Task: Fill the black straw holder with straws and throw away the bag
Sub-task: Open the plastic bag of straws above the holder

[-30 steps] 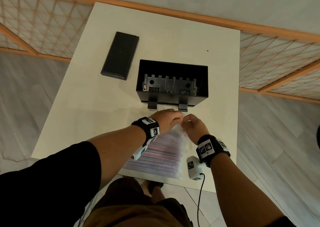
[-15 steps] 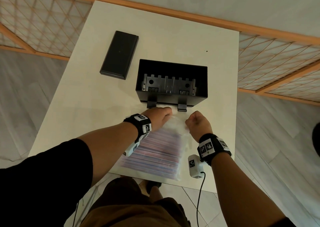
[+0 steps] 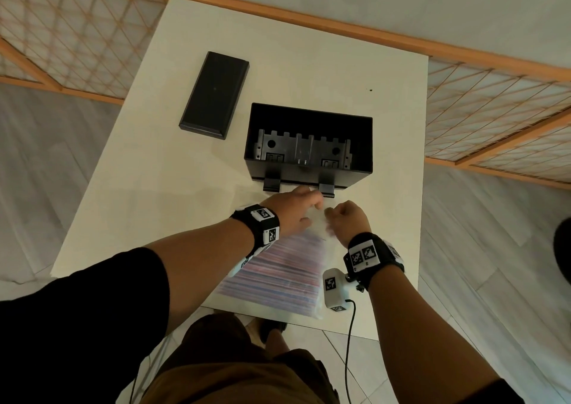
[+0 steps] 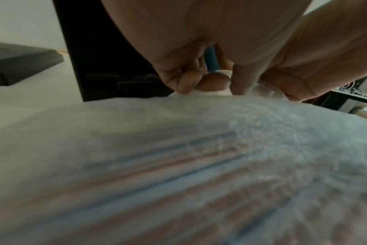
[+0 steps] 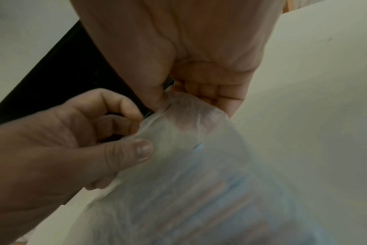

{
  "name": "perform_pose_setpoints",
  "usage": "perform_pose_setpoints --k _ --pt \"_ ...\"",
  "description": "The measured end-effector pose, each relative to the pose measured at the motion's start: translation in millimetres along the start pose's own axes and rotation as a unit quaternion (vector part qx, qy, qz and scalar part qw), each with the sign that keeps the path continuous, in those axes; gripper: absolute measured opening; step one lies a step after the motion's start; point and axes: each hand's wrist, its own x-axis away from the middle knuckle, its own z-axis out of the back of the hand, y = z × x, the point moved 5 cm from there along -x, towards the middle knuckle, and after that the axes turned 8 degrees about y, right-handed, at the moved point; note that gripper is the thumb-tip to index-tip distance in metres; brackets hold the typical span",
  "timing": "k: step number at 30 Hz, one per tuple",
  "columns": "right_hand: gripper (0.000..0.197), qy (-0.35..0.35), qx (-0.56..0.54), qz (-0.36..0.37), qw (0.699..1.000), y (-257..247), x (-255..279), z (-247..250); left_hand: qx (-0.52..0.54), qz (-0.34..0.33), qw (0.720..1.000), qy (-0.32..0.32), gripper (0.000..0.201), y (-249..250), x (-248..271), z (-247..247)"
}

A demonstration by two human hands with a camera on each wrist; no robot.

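Thin, crinkled clear plastic bag of red and blue straws (image 3: 272,274), laid on the cream table (image 3: 160,162).
Neck pinched by left hand (image 3: 293,215) and right hand (image 3: 349,220), just before the open black rectangular straw holder (image 3: 309,145).

White table (image 3: 154,187), flat black slab (image 3: 214,94), perhaps a lid, lattice railing (image 3: 77,33)
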Motion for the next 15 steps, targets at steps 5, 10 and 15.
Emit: perform_pose_setpoints --k 5,10,15 --pt "0.020 0.004 0.008 0.000 1.000 -3 -1 3 -0.028 -0.011 0.998 -0.059 0.019 10 -4 -11" --pt "0.010 0.035 0.118 0.009 0.992 3 -7 22 -0.058 0.030 0.997 -0.035 0.039 -9 2 20" --pt "0.011 0.023 0.123 0.017 0.992 4 -2 24 -0.066 0.106 0.992 -0.003 0.051 -50 28 60"
